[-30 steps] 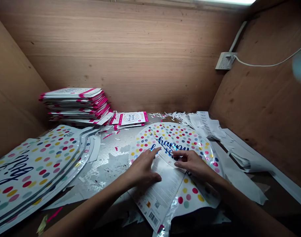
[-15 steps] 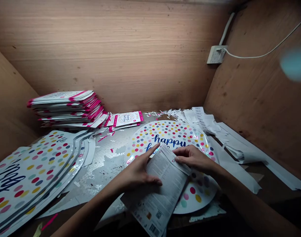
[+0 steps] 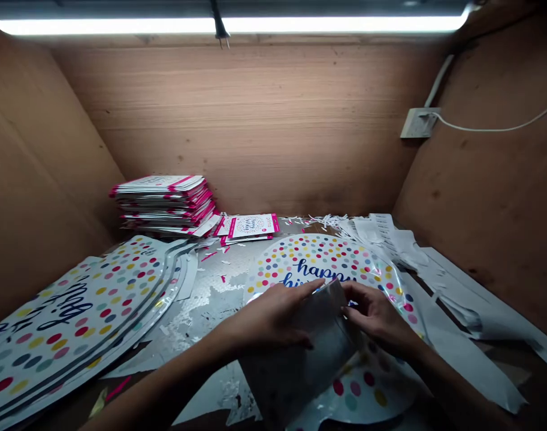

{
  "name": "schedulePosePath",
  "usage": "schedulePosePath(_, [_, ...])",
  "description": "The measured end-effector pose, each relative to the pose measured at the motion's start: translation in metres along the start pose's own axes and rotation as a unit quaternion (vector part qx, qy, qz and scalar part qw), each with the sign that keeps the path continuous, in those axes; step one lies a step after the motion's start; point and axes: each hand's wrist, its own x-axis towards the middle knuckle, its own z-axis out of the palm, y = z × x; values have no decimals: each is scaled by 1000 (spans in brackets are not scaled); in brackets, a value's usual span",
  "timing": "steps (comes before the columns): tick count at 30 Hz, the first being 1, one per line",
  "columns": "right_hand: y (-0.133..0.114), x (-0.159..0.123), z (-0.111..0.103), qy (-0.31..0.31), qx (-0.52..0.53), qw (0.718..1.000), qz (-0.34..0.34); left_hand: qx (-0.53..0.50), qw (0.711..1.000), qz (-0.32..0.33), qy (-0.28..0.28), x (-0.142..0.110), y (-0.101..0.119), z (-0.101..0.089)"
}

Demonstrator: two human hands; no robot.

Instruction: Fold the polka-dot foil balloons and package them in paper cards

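A flat paper packet [image 3: 320,344], its near side dark in shadow, is tilted up at the front middle. My left hand [image 3: 273,317] grips its left side, with the thumb across the near face and the fingers along the upper edge. At the packet's upper right corner, my right hand [image 3: 378,314] pinches the edge between thumb and fingertips. Behind and beneath lies a round foil balloon [image 3: 318,248], flat, white with coloured dots and blue "happy" lettering. The packet and hands cover part of that lettering.
Flat dotted balloons [image 3: 115,287] are piled at left. Behind them stands a tall stack of pink-edged packets [image 3: 165,206], beside a few loose packets [image 3: 250,226]. Paper strips [image 3: 453,305] and scraps lie along the right. A wall socket [image 3: 419,123] with a cable is above.
The packet has tilted upward, so its printed near face with the barcode has gone dark. Both hands stay on it. The view has tipped up, bringing the lamp tube into sight.
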Motion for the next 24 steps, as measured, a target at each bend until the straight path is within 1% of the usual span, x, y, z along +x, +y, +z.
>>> schedulePosePath(1, [2, 0, -4, 11, 14, 1000, 6, 18, 1000, 15, -5, 0, -1, -10])
schedulePosePath(2, [4, -1, -8, 41, 17, 999, 14, 45, 999, 26, -6, 0, -3, -22])
schedulePosePath(3, [6, -2, -11, 84, 12, 996, 21, 85, 996, 25, 4, 1, -8, -36])
schedulePosePath(4, [9, -2, -12, 127, 2, 992, 24, 137, 990, 10, 27, 3, -15, -50])
schedulePosePath(5, [11, -3, -13, 156, -12, 987, 20, 196, 978, -18, 62, 6, -25, -65])
schedulePosePath(6, [13, -3, -13, 162, -31, 986, 8, 254, 960, -56, 106, 11, -36, -79])
schedulePosePath(8, [14, -3, -10, 122, -71, 990, -26, 331, 914, -136, 189, 25, -65, -104])
schedulePosePath(9, [12, -3, -9, 91, -88, 991, -39, 343, 900, -166, 209, 32, -80, -113])
schedulePosePath(11, [6, -4, -4, 17, -108, 993, -40, 341, 894, -194, 218, 45, -108, -121])
schedulePosePath(13, [-4, -8, 2, -66, -119, 991, -14, 323, 901, -204, 204, 53, -129, -115])
schedulePosePath(15, [-13, -15, 12, -147, -136, 980, 13, 303, 912, -200, 193, 52, -141, -98])
schedulePosePath(17, [-19, -24, 25, -197, -176, 964, 34, 283, 924, -176, 187, 45, -142, -75])
schedulePosePath(19, [-20, -31, 37, -217, -220, 950, 40, 260, 941, -131, 170, 33, -135, -51])
schedulePosePath(20, [-18, -32, 41, -216, -229, 948, 39, 234, 957, -96, 143, 25, -128, -40])
schedulePosePath(22, [-13, -29, 44, -221, -206, 952, 42, 135, 989, -15, 51, 6, -113, -22])
schedulePosePath(23, [-10, -25, 43, -227, -180, 956, 49, 71, 997, 21, -1, -3, -105, -16])
schedulePosePath(24, [-7, -20, 40, -235, -150, 958, 62, 10, 998, 49, -44, -11, -98, -11])
